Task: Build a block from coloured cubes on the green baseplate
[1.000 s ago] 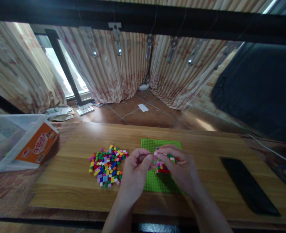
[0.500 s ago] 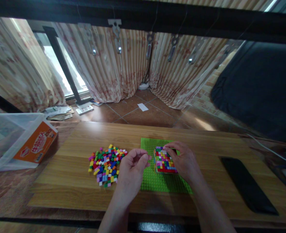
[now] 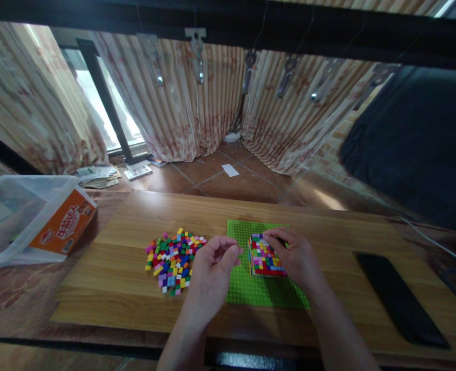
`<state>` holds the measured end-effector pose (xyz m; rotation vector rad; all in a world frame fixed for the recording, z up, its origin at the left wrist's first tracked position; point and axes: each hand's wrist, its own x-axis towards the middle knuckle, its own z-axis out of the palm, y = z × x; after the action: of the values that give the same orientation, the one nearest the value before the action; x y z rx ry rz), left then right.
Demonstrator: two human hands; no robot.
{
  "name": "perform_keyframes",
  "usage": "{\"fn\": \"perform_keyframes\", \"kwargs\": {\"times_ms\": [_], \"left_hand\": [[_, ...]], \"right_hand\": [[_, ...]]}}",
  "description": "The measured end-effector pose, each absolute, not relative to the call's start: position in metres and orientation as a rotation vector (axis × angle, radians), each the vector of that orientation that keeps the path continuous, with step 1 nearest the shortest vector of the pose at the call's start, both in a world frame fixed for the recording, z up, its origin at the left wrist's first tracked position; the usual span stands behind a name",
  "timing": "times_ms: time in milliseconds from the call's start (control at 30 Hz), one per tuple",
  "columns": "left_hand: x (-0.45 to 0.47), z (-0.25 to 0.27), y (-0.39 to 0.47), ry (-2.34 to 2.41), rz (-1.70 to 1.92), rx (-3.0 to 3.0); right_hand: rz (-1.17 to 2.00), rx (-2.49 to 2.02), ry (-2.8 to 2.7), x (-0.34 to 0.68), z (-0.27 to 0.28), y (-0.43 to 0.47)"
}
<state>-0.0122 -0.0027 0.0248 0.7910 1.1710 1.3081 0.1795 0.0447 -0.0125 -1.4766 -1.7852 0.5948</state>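
Observation:
A green studded baseplate (image 3: 251,293) lies on the wooden board in front of me. On it stands a block of many small coloured bricks (image 3: 264,256). My right hand (image 3: 295,257) rests against the block's right side, fingertips on its far top edge. My left hand (image 3: 211,273) hovers over the baseplate's left edge, fingers loosely curled, thumb and forefinger close together; whether they pinch a brick I cannot tell. A loose pile of small coloured bricks (image 3: 174,257) lies just left of that hand.
The wooden board (image 3: 135,226) sits on a patterned surface. A clear plastic tub (image 3: 15,216) with an orange label stands at the far left. A black flat slab (image 3: 400,296) lies at the right. Curtains and a tiled floor lie beyond.
The brick block, held up between both hands a second ago, now stands on the baseplate. My left hand has drawn off to the left; my right stays on the block.

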Motion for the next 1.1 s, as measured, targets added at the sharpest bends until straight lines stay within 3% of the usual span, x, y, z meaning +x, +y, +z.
{"fn": "perform_keyframes", "kwargs": {"times_ms": [533, 833, 1100], "left_hand": [[-0.023, 0.025, -0.002, 1.201, 1.373, 0.806], [-0.062, 0.035, -0.006, 1.280, 1.708, 0.533], [-0.089, 0.036, -0.009, 1.172, 1.857, 0.315]], "right_hand": [[0.714, -1.496, -1.721, 0.181, -0.010, 0.046], [0.407, -1.462, -1.537, 0.161, 0.012, 0.018], [0.847, -1.131, -2.134, 0.082, 0.007, -0.018]]}}
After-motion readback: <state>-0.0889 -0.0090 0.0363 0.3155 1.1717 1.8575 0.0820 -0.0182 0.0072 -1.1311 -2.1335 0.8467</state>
